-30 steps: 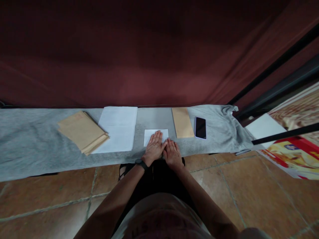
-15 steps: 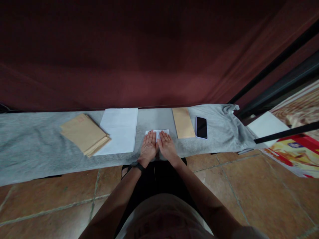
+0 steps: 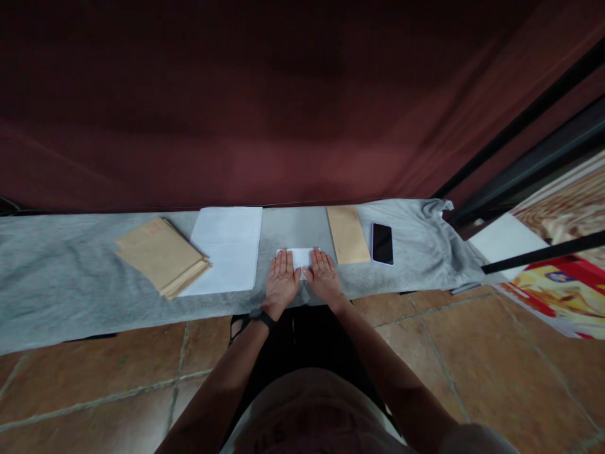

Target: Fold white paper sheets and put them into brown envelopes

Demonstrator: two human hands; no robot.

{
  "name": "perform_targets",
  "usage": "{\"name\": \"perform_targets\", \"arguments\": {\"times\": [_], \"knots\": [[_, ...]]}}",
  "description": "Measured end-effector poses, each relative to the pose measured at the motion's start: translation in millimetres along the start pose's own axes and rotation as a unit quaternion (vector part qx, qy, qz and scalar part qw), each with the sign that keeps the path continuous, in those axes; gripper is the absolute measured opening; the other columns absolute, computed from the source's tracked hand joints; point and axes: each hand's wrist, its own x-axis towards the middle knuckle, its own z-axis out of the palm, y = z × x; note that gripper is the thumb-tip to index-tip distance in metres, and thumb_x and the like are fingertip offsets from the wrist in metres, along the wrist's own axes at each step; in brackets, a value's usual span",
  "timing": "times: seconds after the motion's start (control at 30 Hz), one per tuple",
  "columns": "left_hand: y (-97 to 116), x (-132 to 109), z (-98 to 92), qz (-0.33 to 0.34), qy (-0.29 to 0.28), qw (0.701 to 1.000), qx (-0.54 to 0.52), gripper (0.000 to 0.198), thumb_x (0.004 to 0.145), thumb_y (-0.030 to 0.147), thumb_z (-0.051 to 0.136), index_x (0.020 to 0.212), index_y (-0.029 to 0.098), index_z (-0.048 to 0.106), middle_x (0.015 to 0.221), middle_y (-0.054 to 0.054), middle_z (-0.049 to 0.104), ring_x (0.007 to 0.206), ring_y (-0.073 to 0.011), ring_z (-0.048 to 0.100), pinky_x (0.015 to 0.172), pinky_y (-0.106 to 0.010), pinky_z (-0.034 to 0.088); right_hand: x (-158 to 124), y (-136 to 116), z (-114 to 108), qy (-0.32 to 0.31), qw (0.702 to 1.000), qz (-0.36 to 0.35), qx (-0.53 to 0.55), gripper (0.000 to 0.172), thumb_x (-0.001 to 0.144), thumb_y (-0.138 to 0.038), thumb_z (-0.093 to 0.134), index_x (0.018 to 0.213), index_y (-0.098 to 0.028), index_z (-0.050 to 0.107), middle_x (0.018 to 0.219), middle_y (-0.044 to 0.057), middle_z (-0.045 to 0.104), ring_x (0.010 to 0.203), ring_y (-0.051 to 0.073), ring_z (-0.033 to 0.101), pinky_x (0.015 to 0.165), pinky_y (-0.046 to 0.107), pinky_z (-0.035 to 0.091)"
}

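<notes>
A small folded sheet of white paper [image 3: 301,258] lies on the grey cloth in front of me. My left hand [image 3: 282,280] rests flat on its left part, fingers stretched out and pointing away from me. On the right part lies my right hand [image 3: 324,275], also flat, with fingers extended. Both thumbs point inward, and a strip of the paper shows between the hands. Much of the sheet is covered by my palms and fingers.
Left of my hands is a stack of white paper [image 3: 227,249], partly under a pile of brown envelopes [image 3: 161,252]. To the right lie one brown envelope [image 3: 348,234] and a phone [image 3: 382,243]. Grey cloth [image 3: 70,271] covers the narrow bench, with a dark red curtain [image 3: 283,151] behind.
My right hand has slid to the right across the paper, so the hands are farther apart and more of the sheet shows between them. My left hand has barely moved.
</notes>
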Motion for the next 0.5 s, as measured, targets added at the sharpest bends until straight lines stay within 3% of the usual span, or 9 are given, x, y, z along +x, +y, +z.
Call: {"name": "perform_targets", "arguments": {"times": [0.3, 0.5], "knots": [[-9.2, -5.7, -4.0, -0.043, 0.012, 0.999, 0.016, 0.070, 0.103, 0.044, 0.028, 0.156, -0.002, 0.027, 0.162, -0.025, 0.030, 0.153, -0.0329, 0.024, 0.124, -0.054, 0.025, -11.3, 5.3, -6.2, 0.004, 1.000, 0.011, -0.014, 0.066, 0.105, -0.043, 0.039, 0.157, -0.004, 0.029, 0.158, 0.023, 0.040, 0.148, 0.030, 0.036, 0.121, 0.050, 0.029], [-10.7, -4.8, -6.7, -0.052, 0.016, 0.998, 0.018, 0.069, 0.102, 0.043, 0.030, 0.155, -0.001, 0.028, 0.161, -0.025, 0.032, 0.153, -0.0337, 0.025, 0.123, -0.055, 0.026, -31.9, 6.7, -14.2, 0.007, 1.000, -0.012, -0.011, 0.061, 0.105, -0.042, 0.041, 0.157, -0.011, 0.033, 0.160, 0.016, 0.040, 0.148, 0.028, 0.037, 0.123, 0.049, 0.025]]}}
